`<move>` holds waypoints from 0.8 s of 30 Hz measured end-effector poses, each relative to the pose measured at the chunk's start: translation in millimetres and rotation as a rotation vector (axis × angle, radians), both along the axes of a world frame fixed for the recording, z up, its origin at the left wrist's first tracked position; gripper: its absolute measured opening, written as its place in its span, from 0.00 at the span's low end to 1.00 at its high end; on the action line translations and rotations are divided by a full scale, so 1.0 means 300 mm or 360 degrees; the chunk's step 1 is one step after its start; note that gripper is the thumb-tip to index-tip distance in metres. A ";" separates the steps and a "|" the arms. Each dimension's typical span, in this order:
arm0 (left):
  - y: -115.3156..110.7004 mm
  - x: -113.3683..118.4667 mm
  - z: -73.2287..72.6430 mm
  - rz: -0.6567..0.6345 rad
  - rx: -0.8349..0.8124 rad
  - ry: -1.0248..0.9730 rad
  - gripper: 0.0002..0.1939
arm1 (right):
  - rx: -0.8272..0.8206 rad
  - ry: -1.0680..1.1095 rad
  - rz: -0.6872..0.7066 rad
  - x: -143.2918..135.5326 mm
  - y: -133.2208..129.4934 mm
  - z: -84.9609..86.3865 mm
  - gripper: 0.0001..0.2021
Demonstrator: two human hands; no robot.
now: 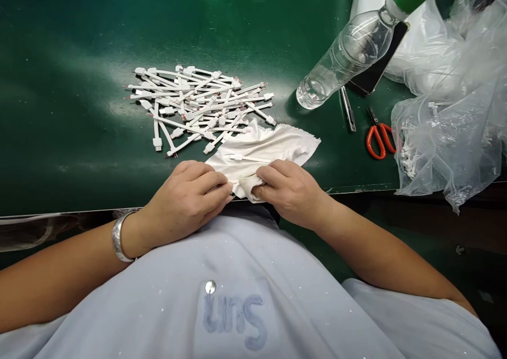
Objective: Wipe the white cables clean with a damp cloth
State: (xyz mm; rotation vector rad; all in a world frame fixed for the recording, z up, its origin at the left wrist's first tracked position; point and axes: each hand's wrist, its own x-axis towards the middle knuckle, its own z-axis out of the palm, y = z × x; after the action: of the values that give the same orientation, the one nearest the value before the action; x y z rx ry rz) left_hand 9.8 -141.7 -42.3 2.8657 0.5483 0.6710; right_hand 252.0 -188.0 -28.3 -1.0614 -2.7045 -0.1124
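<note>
A creased white cloth (285, 140) lies at the near edge of the table, with one short white cable (247, 159) resting on it. My right hand (293, 190) pinches a bunched fold of that cloth between thumb and fingers. At the cloth's left corner, my left hand (194, 192) is closed, fingers pressed together and fingertips against the fabric; whatever is under them is hidden. Just beyond sits a loose heap of short flat white cables (198, 103) with white plugs, some ending in bare reddish wires.
To the right stands a clear plastic bottle (344, 53) with a green cap, partly covering a dark phone (374, 74). Nearby lie a silver pen-like tool (347, 110) and red-handled snips (378, 137). Clear plastic bags (455, 137) with white parts overhang the table edge.
</note>
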 end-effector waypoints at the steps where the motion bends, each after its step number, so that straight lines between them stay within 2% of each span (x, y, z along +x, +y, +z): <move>1: 0.000 0.000 0.000 -0.0002 -0.0011 -0.0003 0.04 | 0.0008 -0.0005 0.0005 0.015 -0.003 0.002 0.13; 5: 0.001 0.003 0.000 -0.0004 -0.0067 -0.0021 0.05 | 0.0006 -0.0039 -0.0052 0.063 -0.019 0.010 0.14; 12: 0.001 0.006 0.000 0.0008 -0.0037 -0.0024 0.04 | 0.0029 -0.0021 0.0069 -0.009 0.010 -0.010 0.14; 19: 0.000 0.006 -0.002 0.0002 -0.0083 -0.0038 0.05 | 0.0002 0.0048 -0.0024 0.060 -0.008 -0.001 0.12; 24: 0.000 0.007 -0.001 0.0020 -0.0010 0.0014 0.06 | 0.0039 0.0045 0.0105 0.005 0.013 -0.014 0.12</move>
State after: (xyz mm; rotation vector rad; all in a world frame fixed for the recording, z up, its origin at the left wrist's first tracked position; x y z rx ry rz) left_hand 12.0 -141.6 -42.5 2.8632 0.5694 0.6576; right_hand 253.4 -184.2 -32.4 -0.9590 -2.7024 -0.1183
